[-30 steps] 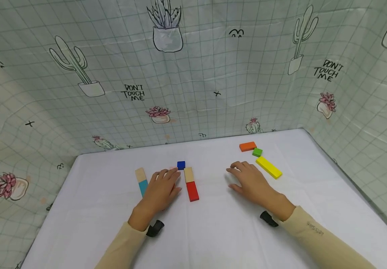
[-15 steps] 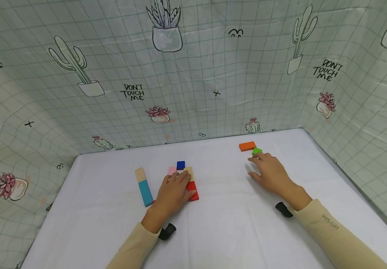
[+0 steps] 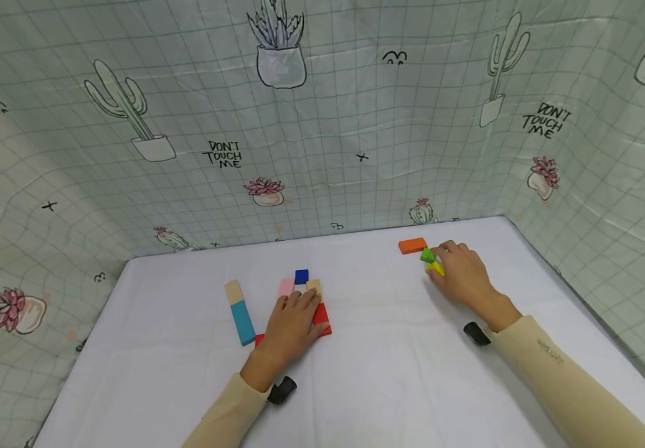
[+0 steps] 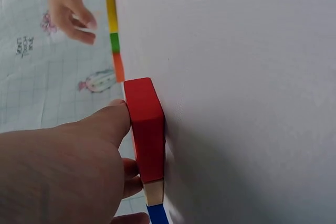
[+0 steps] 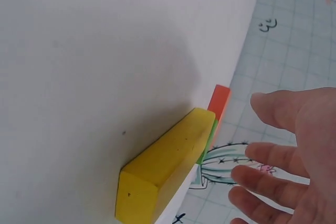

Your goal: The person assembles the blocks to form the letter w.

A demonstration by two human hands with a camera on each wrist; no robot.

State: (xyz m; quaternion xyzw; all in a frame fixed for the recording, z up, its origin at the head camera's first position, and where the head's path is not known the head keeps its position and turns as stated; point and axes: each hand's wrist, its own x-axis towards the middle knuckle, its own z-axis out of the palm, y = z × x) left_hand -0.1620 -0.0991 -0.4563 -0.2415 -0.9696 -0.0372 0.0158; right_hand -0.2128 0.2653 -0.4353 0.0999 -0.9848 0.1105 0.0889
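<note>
My left hand (image 3: 291,330) lies over a group of toy blocks on the left half of the table. Its fingers reach the tan block (image 3: 314,285), and its thumb touches the red block (image 4: 144,127) below that one. A pink block (image 3: 286,287) and a blue block (image 3: 302,277) show just past the fingertips. My right hand (image 3: 464,277) hovers above the yellow block (image 5: 168,163), fingers spread and relaxed, with nothing in them. Beside its fingertips sit a green block (image 3: 428,255) and an orange block (image 3: 413,246). The hand hides most of the yellow block in the head view.
Left of the left hand, a teal block (image 3: 242,323) lies end to end with another tan block (image 3: 233,291). Part of a second red block (image 3: 259,340) peeks out by the left wrist. A printed cloth (image 3: 322,124) hangs behind the white table (image 3: 378,373).
My left hand has shifted right onto the tan and red blocks, uncovering the pink and teal ones. My right hand has moved right and away from me, over the yellow block.
</note>
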